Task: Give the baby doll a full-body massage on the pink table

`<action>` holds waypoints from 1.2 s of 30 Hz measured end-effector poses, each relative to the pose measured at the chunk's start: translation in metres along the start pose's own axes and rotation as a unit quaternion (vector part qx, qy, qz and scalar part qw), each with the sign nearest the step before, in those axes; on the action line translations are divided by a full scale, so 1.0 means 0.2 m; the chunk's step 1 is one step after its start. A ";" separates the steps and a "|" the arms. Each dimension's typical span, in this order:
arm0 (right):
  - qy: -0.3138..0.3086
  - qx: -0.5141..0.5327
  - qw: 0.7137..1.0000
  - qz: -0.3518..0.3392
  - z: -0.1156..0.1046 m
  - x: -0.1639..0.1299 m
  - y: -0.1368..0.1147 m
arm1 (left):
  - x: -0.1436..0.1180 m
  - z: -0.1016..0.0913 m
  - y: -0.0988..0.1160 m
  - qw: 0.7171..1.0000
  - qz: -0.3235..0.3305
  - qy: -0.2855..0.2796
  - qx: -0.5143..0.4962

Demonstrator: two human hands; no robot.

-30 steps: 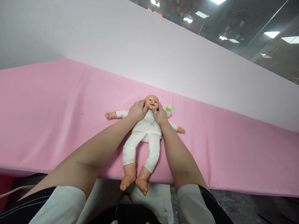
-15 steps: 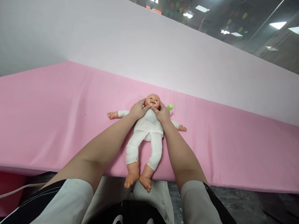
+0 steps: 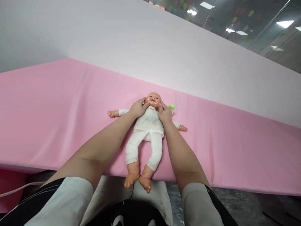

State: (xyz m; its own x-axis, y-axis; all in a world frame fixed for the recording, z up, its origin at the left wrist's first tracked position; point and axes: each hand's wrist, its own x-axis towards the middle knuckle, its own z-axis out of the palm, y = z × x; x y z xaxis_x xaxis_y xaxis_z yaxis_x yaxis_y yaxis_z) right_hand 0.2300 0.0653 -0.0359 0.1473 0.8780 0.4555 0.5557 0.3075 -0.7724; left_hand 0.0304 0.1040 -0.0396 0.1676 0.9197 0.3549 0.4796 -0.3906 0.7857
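Note:
A baby doll (image 3: 149, 121) with a white cloth body lies on its back on the pink-covered surface (image 3: 244, 147), arms spread and feet toward me, hanging at the front edge. Its plastic head is held from both sides. My left hand (image 3: 139, 108) curves round one cheek, thumb along the jaw. My right hand (image 3: 165, 112) presses the opposite cheek, thumb by the jaw and fingers at the side of the head. Some fingertips are hidden behind the head. Just beyond my right hand is a small light-green object (image 3: 172, 107) whose kind I cannot make out.
A pale wall (image 3: 131, 44) rises behind the pink surface, with a window (image 3: 225, 25) at the upper right reflecting ceiling lights. A pale cable (image 3: 22, 189) runs at the lower left beside a red object (image 3: 11, 185). Dark floor (image 3: 232, 204) shows below the front edge.
Both thumbs have moved apart, from meeting under the doll's chin to the sides of its jaw, so its neck shows. The view has shifted slightly.

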 end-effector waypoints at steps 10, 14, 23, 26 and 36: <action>0.002 0.028 0.998 0.049 0.02 -0.01 -0.04 | -0.02 0.01 0.05 1.000 0.002 0.008 0.000; 0.009 -0.004 0.998 0.056 0.02 0.00 -0.05 | -0.03 0.00 0.06 1.000 0.001 0.011 0.012; -0.013 0.004 0.999 0.035 0.01 0.02 0.04 | -0.02 0.01 0.04 1.000 -0.001 0.019 0.001; -0.008 0.011 0.999 0.029 0.01 0.03 0.05 | -0.01 0.02 0.02 1.000 0.001 0.018 0.007; 0.003 0.061 0.997 0.039 0.01 0.03 0.05 | -0.02 0.01 0.02 1.000 0.019 0.011 -0.009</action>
State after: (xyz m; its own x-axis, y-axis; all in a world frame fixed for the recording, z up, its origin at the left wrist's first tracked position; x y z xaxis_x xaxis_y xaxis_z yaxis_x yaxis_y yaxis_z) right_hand 0.2352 0.0750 -0.0423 0.1915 0.8983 0.3954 0.4396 0.2817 -0.8529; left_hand 0.0332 0.0979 -0.0381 0.1661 0.9033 0.3955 0.4578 -0.4259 0.7804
